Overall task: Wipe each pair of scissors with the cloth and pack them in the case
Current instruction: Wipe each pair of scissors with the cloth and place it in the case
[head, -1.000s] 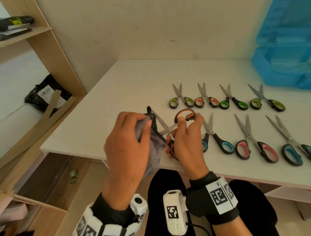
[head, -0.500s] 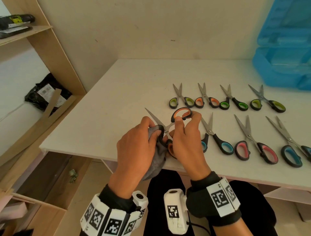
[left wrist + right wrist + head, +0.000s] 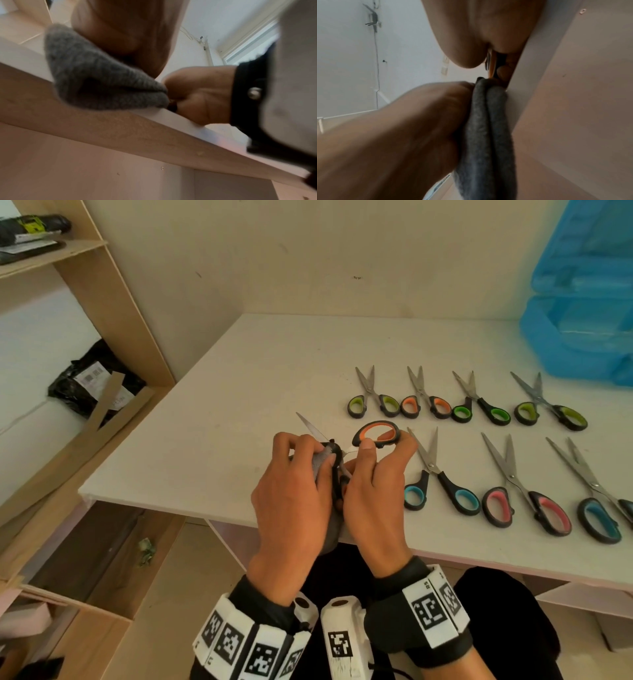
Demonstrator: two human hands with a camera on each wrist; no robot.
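Near the table's front edge my right hand (image 3: 373, 474) grips a pair of orange-handled scissors (image 3: 376, 433) by the handles, blades spread. One blade tip (image 3: 310, 424) sticks out to the upper left. My left hand (image 3: 298, 474) pinches a grey cloth (image 3: 322, 462) around the other blade, close to the pivot. The cloth (image 3: 96, 75) hangs down past the table edge in the left wrist view. The grey cloth (image 3: 488, 135) also fills the right wrist view, under the orange handle (image 3: 491, 65). The blue case (image 3: 582, 313) stands open at the back right.
Several more scissors lie in two rows on the white table (image 3: 274, 371), from green-handled ones (image 3: 373, 402) at the back to pink-handled ones (image 3: 527, 501) in front. A wooden shelf unit (image 3: 102, 302) stands to the left, with a black bag (image 3: 92, 381) beside it.
My left hand has slid the cloth down the blade from near its tip to the pivot. The scissors have sunk closer to the table, and one bare blade tip now shows.
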